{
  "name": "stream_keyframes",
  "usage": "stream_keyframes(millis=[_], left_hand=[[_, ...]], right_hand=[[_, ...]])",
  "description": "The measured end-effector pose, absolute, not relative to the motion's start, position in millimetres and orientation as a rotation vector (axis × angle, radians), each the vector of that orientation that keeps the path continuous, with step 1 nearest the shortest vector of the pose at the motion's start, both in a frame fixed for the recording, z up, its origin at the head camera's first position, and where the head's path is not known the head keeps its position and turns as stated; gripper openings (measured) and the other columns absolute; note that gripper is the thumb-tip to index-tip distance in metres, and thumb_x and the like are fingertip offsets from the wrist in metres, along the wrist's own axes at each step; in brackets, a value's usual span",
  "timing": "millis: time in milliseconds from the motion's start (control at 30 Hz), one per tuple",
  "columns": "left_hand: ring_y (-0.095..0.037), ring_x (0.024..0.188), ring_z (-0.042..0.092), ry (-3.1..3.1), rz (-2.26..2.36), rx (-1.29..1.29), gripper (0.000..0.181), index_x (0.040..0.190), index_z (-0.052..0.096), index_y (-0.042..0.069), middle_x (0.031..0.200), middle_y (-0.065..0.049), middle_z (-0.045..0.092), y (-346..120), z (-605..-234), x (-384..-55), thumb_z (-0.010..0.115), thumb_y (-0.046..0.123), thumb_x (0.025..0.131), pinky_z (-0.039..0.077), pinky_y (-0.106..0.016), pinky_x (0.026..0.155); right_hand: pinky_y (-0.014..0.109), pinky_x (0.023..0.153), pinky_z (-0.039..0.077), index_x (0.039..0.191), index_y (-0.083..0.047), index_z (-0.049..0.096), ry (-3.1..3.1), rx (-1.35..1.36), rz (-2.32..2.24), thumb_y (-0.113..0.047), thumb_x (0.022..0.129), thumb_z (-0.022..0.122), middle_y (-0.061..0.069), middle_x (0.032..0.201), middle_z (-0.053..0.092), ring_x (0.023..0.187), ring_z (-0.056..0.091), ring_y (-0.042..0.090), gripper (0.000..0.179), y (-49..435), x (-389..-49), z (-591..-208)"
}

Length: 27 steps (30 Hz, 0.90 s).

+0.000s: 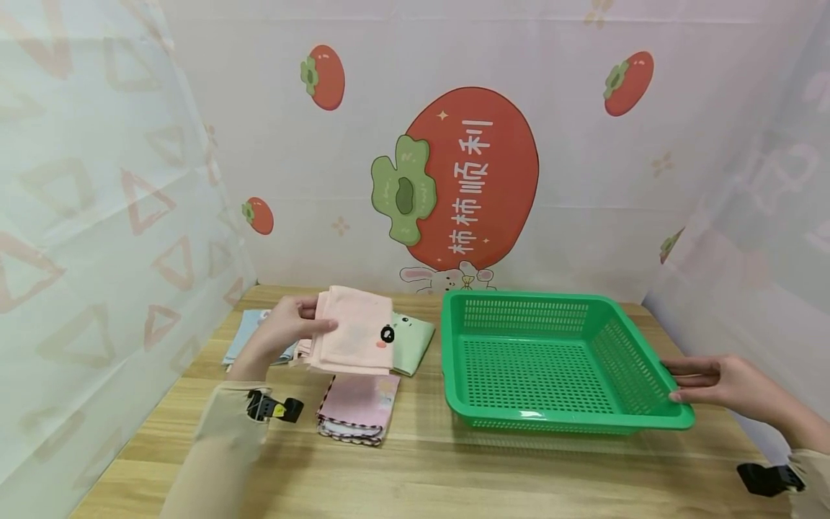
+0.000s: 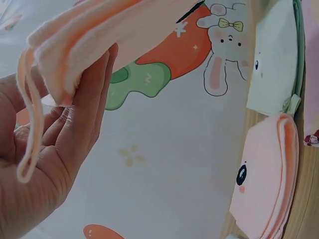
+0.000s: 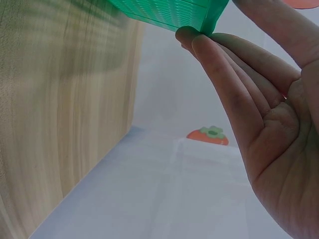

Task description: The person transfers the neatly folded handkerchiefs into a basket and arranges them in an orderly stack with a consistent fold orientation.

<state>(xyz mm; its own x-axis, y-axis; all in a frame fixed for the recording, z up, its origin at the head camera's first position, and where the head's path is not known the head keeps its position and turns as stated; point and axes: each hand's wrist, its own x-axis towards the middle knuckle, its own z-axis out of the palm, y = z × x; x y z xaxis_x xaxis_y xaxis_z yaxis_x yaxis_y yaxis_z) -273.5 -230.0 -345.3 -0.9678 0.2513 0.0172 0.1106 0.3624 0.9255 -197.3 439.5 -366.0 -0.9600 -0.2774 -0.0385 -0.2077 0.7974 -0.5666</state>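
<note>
My left hand (image 1: 285, 333) pinches a folded peach towel (image 1: 355, 328) by its left edge, the thumb on the front and the fingers behind. A stitched black eye shows on the towel, and a loop hangs from it in the left wrist view. At the right, my right hand (image 1: 726, 386) pinches the right rim of a green plastic basket (image 1: 538, 422); inside, only its perforated floor shows. Near the held towel lie a folded pink cloth (image 1: 359, 407) with a checked border, a green towel (image 1: 413, 342) and a second peach towel (image 2: 264, 179), mostly hidden in the head view.
A folded blue cloth (image 1: 245, 335) lies at the back left, partly behind my left wrist. The wooden table (image 1: 402, 483) is enclosed by printed cloth walls (image 1: 311, 158) at the back and both sides.
</note>
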Motion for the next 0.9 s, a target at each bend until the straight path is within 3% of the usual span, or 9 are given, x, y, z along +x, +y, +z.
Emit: stream_keyframes(millis=[100, 500, 733, 900], left_hand=[[-0.019, 0.082, 0.069, 2.49, 1.669, 0.334, 0.064, 0.136, 0.047, -0.003, 0.109, -0.023, 0.067, -227, -345, -275, 0.074, 0.021, 0.082, 0.058, -0.034, 0.071], [-0.018, 0.081, 0.069, 2.464, 1.699, 0.363, 0.06, 0.133, 0.05, -0.002, 0.106, -0.021, 0.068, -216, -340, -277, 0.074, 0.02, 0.083, 0.057, -0.033, 0.07], [-0.018, 0.08, 0.069, 2.449, 1.72, 0.41, 0.053, 0.129, 0.053, -0.003, 0.1, -0.02, 0.069, -211, -338, -282, 0.072, 0.017, 0.084, 0.057, -0.035, 0.071], [-0.016, 0.078, 0.068, 2.466, 1.724, 0.42, 0.052, 0.128, 0.054, -0.003, 0.097, -0.016, 0.069, -206, -335, -283, 0.072, 0.016, 0.084, 0.057, -0.035, 0.069]], right_hand=[[0.024, 0.068, 0.056, 0.13, 0.015, 0.047, 2.844, -0.406, -0.912, -0.025, 0.085, 0.07, -0.028, 0.112, 0.057, 0.086, 0.063, -0.009, 0.064, 441, -197, -366], [0.024, 0.067, 0.056, 0.129, 0.017, 0.046, 2.843, -0.435, -0.93, -0.021, 0.085, 0.07, -0.027, 0.111, 0.057, 0.086, 0.062, -0.01, 0.062, 442, -198, -368], [0.024, 0.068, 0.056, 0.13, 0.016, 0.045, 2.818, -0.443, -0.942, -0.023, 0.086, 0.069, -0.043, 0.107, 0.045, 0.087, 0.062, -0.01, 0.064, 442, -199, -368], [0.024, 0.068, 0.056, 0.13, 0.015, 0.046, 2.825, -0.428, -0.937, -0.024, 0.086, 0.07, -0.041, 0.107, 0.047, 0.087, 0.063, -0.009, 0.064, 442, -198, -368]])
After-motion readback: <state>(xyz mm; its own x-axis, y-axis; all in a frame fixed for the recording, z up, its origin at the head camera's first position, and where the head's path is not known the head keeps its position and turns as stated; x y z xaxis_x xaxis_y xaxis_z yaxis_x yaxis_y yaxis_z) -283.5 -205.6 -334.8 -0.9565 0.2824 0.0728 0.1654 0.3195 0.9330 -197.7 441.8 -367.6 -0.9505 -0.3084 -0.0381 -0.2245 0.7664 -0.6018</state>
